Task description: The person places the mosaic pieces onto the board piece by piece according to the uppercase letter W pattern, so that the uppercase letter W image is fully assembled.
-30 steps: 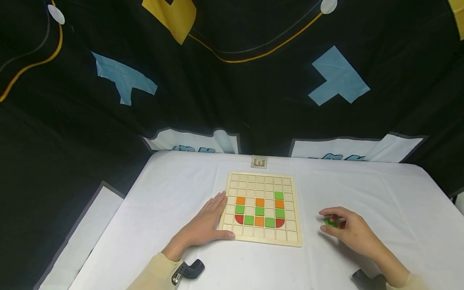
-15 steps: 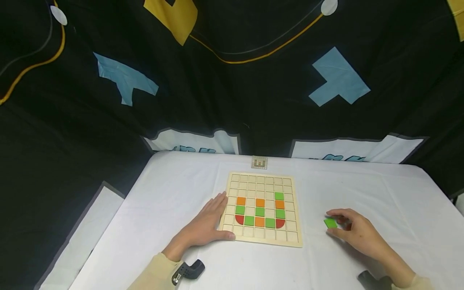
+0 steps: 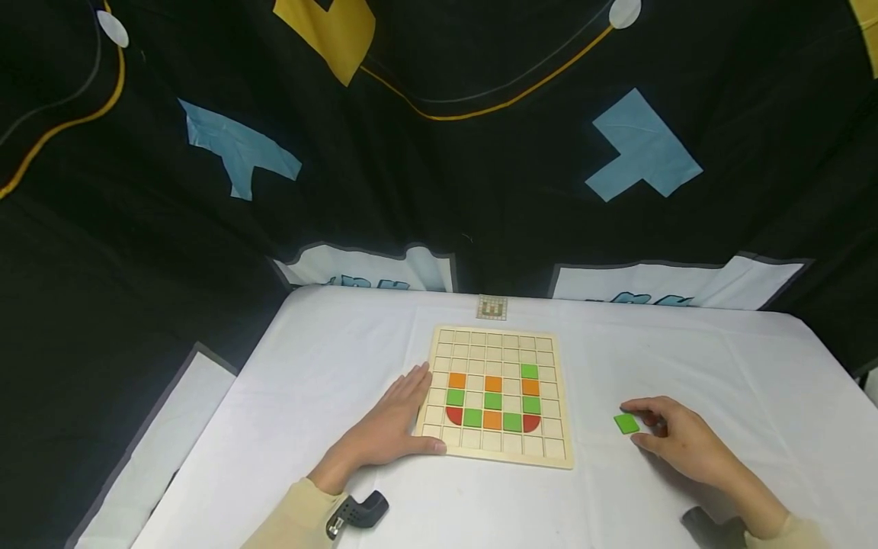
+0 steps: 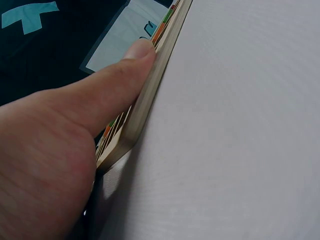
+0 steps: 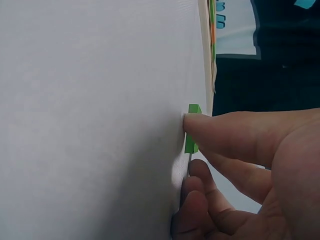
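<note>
My left hand (image 3: 387, 427) lies flat along the left side of a square wooden grid board (image 3: 494, 448), its thumb over the front left corner. In the left wrist view the thumb (image 4: 117, 82) rests on the board's edge. Several orange tiles (image 3: 492, 420), green tiles (image 3: 512, 422) and rounded red tiles (image 3: 531, 423) fill cells of the board. To the right, a loose green square tile (image 3: 626, 423) lies on the white cloth. My right hand (image 3: 679, 442) is close beside it, thumb and index finger parted; the right wrist view has the thumb partly covering the green tile (image 5: 192, 145).
A small patterned square card (image 3: 491, 307) lies behind the board near the table's far edge. White cloth (image 3: 741, 366) covers the table. Behind it hangs a black curtain (image 3: 439, 191) with blue and yellow shapes. Dark wrist devices (image 3: 366, 509) sit at both wrists.
My right hand has drawn back slightly to the right, so the green tile that its fingers partly covered shows fully. The tile stays in nearly the same place. My left hand and the board keep still.
</note>
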`<state>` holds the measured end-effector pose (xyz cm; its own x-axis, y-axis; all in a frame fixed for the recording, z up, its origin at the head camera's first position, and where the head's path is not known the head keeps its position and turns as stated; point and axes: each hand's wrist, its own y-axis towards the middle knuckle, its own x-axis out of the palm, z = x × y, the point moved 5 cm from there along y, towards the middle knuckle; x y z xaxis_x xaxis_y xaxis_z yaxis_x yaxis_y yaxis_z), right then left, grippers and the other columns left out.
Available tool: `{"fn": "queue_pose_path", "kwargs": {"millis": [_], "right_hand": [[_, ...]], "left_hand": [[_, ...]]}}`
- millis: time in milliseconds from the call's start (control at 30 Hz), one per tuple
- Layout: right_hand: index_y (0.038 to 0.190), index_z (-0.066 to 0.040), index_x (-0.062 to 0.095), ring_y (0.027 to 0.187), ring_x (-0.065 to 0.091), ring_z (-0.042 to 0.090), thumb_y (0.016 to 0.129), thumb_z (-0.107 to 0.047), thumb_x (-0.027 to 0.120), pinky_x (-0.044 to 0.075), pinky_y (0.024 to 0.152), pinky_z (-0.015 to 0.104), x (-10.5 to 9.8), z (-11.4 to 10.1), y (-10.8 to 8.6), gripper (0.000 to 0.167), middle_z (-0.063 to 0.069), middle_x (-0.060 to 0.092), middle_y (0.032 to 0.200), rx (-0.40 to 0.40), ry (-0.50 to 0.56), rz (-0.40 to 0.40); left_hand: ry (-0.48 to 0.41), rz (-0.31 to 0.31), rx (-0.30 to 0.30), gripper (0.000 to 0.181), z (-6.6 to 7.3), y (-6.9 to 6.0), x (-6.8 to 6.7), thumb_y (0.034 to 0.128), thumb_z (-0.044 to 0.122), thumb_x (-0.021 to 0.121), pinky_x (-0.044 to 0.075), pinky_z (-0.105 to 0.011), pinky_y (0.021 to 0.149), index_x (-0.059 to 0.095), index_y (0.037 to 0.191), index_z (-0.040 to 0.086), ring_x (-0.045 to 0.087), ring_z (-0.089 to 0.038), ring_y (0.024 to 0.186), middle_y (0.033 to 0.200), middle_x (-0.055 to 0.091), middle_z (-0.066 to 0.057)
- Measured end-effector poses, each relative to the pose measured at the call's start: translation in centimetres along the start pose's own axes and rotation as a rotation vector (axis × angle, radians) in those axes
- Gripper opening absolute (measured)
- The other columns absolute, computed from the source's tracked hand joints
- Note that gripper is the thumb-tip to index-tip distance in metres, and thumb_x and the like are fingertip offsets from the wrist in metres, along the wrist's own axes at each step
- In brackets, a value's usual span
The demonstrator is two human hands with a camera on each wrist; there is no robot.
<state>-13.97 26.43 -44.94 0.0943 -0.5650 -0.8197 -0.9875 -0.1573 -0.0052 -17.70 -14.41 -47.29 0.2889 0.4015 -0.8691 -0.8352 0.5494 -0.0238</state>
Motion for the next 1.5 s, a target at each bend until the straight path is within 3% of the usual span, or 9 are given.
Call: {"fn": "queue_pose_path", "kwargs": {"millis": [767,967,1500], "right_hand": [[0.117,-0.004,0.069,0.09,0.057,0.018,0.089,-0.009,0.075,0.051,0.068,0.026,-0.1,0.1,0.4,0.029,0.007,0.064,0.106,-0.01,-0.064,0.003],[0.117,-0.003,0.069,0.084,0.055,0.016,0.09,-0.01,0.075,0.049,0.064,0.024,-0.1,0.0,0.3,0.029,0.004,0.063,0.099,0.001,-0.047,0.01],[0.115,-0.002,0.07,0.079,0.053,0.016,0.086,-0.005,0.076,0.047,0.06,0.024,0.1,-1.9,0.7,0.03,0.003,0.062,0.094,-0.02,-0.041,0.08]], "left_hand": [[-0.019,0.006,0.008,0.119,0.2,0.1,-0.3,0.0814,0.069,0.069,0.007,-0.044,0.125,0.014,0.159,-0.003,0.002,-0.026,0.155,0.169,0.004,-0.013],[-0.019,0.003,0.004,0.119,0.0,0.1,-0.1,0.0809,0.069,0.069,0.006,-0.044,0.125,0.014,0.159,-0.002,0.001,-0.025,0.155,0.169,0.004,-0.012],[-0.002,0.003,0.0,0.121,-0.1,-0.1,0.0,0.0803,0.07,0.068,0.005,-0.042,0.125,0.011,0.16,0.0,0.002,-0.025,0.155,0.169,0.003,-0.011]]}}
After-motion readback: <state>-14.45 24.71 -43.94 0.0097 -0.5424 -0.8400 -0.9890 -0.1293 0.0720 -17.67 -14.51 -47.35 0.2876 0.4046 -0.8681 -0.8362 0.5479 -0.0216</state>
